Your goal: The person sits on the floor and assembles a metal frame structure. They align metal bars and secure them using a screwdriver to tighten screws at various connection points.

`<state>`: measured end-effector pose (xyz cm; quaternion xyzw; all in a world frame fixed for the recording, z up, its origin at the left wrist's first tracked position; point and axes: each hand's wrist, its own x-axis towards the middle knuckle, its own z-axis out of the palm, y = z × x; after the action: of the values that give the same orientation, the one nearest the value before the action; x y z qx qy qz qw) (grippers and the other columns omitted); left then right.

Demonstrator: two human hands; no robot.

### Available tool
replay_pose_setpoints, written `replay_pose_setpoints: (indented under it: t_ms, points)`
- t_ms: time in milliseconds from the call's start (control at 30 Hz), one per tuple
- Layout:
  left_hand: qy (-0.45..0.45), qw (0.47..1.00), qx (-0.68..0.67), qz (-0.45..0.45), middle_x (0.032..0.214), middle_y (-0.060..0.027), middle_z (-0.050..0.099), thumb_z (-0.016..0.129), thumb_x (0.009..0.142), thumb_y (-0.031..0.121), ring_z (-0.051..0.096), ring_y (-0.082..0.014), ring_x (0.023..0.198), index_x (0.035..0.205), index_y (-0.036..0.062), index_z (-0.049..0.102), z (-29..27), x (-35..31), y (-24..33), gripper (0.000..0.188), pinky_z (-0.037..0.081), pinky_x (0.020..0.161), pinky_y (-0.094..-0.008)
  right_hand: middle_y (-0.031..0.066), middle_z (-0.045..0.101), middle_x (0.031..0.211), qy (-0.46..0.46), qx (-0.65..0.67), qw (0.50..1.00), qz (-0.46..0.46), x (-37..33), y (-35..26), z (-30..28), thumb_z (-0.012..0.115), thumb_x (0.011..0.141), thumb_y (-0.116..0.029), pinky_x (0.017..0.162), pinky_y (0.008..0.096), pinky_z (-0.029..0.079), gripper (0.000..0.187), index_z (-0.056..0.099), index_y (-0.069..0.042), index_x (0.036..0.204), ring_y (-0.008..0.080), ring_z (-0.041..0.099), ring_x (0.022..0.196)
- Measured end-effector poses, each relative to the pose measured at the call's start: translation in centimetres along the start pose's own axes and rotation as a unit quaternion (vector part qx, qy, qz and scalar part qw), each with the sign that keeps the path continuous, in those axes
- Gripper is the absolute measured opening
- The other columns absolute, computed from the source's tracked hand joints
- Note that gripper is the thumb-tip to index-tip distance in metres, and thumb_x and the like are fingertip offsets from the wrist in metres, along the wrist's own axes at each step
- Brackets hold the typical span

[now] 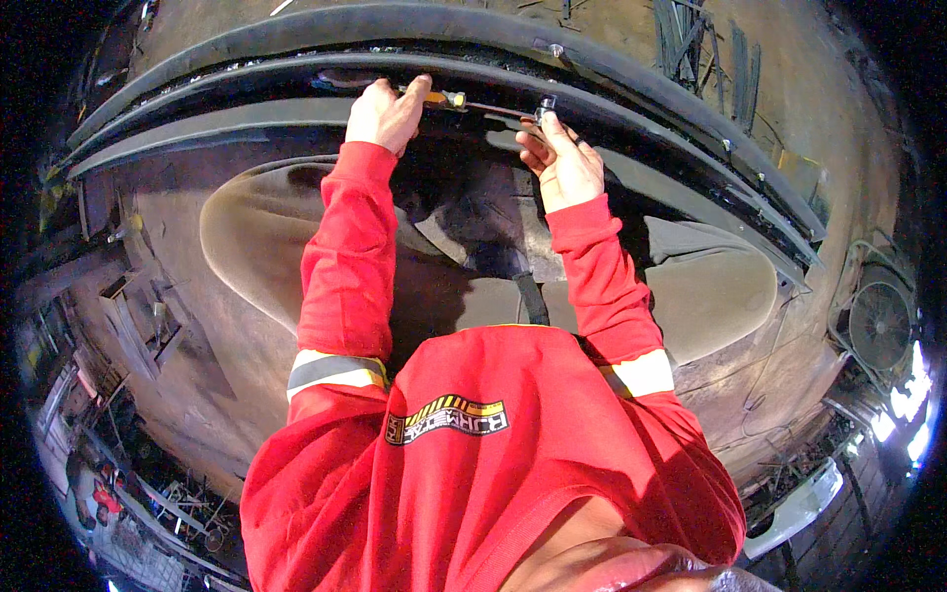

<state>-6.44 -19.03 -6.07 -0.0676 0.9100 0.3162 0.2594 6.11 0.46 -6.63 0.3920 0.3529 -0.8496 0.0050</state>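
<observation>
My left hand (385, 113) is closed round the yellow-and-orange handle of a screwdriver (452, 101). Its thin shaft points right, toward my right hand (566, 166). Between the thumb and fingers of that hand is a small dark, shiny piece (546, 104), and the shaft's tip meets or nearly meets it. What the piece is exactly, I cannot make out. Both hands are over a long dark metal beam (247, 84) that runs across in front of me. My knees, in brown trousers, are bent below the beam.
A second long beam (345, 25) lies just beyond the first, with a small shiny bolt-like part (555, 50) on it. Several thin metal bars (681, 44) lie at the far right. A round fan (881, 324) stands at right. A person in red (106, 496) is at the far lower left.
</observation>
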Motion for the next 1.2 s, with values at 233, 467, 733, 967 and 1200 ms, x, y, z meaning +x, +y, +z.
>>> replay_pose_setpoints:
  t_ms: [233,467,733,967,1200]
  points:
    - [-0.015,0.972,0.231,0.024,0.094,-0.0316,0.061,0.042,0.084,0.053,0.058,-0.0424,0.097,0.093,-0.0067,0.064,-0.6,-0.4,1.8,0.065,0.046,0.086,-0.0437,0.0130,0.067,0.094,0.004,-0.011,1.000,-0.006,0.0,0.1,0.0,0.058,0.091,-0.018,0.059,0.0276,0.054,0.016,0.061,-0.004,0.097,0.0197,0.067,0.075]
    - [0.019,0.984,0.153,0.089,0.084,-0.0306,0.061,0.048,0.081,0.060,0.061,-0.0418,0.086,0.082,-0.0077,0.061,-1.5,-0.6,0.8,0.069,0.048,0.076,-0.0434,0.0134,0.067,0.093,0.000,-0.015,1.000,-0.009,0.2,0.2,-0.1,0.058,0.091,-0.019,0.059,0.0273,0.053,0.017,0.061,-0.004,0.098,0.0186,0.067,0.074]
    - [0.120,0.967,0.042,0.219,0.060,-0.0217,0.058,0.063,0.082,0.041,0.062,-0.0382,0.062,0.081,-0.0031,0.052,-3.3,-4.6,3.3,0.045,0.048,0.057,-0.0407,0.0101,0.068,0.090,0.027,-0.033,0.999,0.007,-0.5,-0.3,0.6,0.059,0.090,-0.024,0.059,0.0258,0.051,0.018,0.062,-0.007,0.095,0.0160,0.066,0.073]
    - [0.153,0.945,0.086,0.277,0.050,-0.0168,0.055,0.062,0.082,0.034,0.060,-0.0355,0.051,0.085,-0.0010,0.044,-3.3,-6.9,5.9,0.040,0.048,0.048,-0.0401,0.0090,0.068,0.087,0.022,-0.053,0.998,0.011,0.0,0.0,-0.1,0.060,0.089,-0.024,0.061,0.0259,0.050,0.018,0.062,-0.007,0.094,0.0149,0.065,0.072]
    - [0.150,0.920,0.010,0.361,0.067,-0.0140,0.060,0.066,0.080,0.018,0.063,-0.0277,0.059,0.096,0.0007,0.040,-2.4,-7.7,6.4,0.035,0.050,0.054,-0.0340,0.0083,0.068,0.085,0.005,-0.028,0.999,0.019,0.7,0.3,-0.7,0.060,0.089,-0.025,0.060,0.0258,0.048,0.020,0.062,-0.006,0.094,0.0146,0.062,0.069]
